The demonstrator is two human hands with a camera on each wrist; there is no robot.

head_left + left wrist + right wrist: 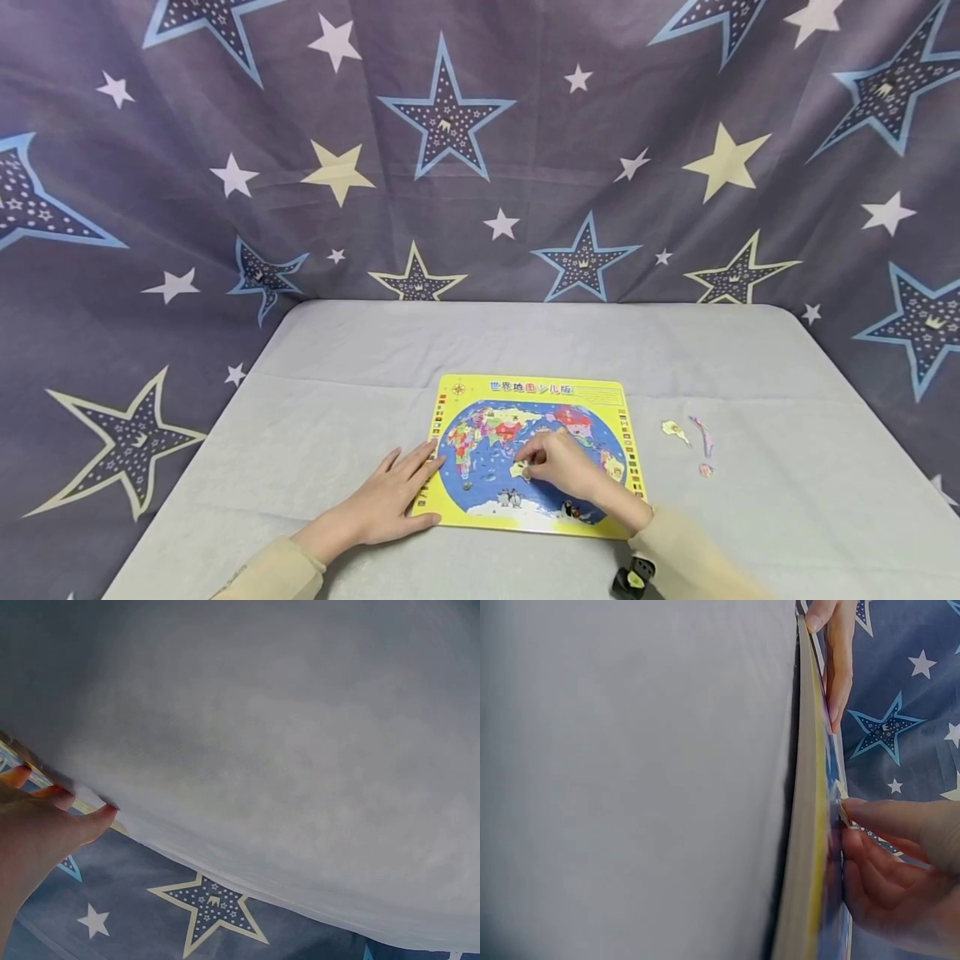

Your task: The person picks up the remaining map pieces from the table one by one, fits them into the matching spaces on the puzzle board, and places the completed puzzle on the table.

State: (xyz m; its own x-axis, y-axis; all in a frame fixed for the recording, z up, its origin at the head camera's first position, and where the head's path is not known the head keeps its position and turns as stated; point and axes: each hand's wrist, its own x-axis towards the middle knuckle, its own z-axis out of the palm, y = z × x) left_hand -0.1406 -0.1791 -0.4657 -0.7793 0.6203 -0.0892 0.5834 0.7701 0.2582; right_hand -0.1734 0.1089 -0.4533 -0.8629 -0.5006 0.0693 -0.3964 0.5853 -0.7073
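A world map puzzle board point(517, 532) with a yellow border and a blue oval map lies on the table. My left hand point(386, 500) rests with fingers spread on the board's left edge; in the left wrist view only part of that hand point(49, 825) shows. Over the lower middle of the map, my right hand point(562, 465) pinches a small pale puzzle piece point(519, 469) between thumb and fingertips. The right wrist view shows this piece point(844, 813) tilted at the board's surface, partly covered by the fingers.
Right of the board lie a pale yellow piece point(675, 430), a long pinkish-purple piece point(703, 437) and a small round piece point(706, 471). A small black object point(632, 577) is by the right sleeve. The table point(360, 350) meets a star-patterned curtain point(510, 150) behind.
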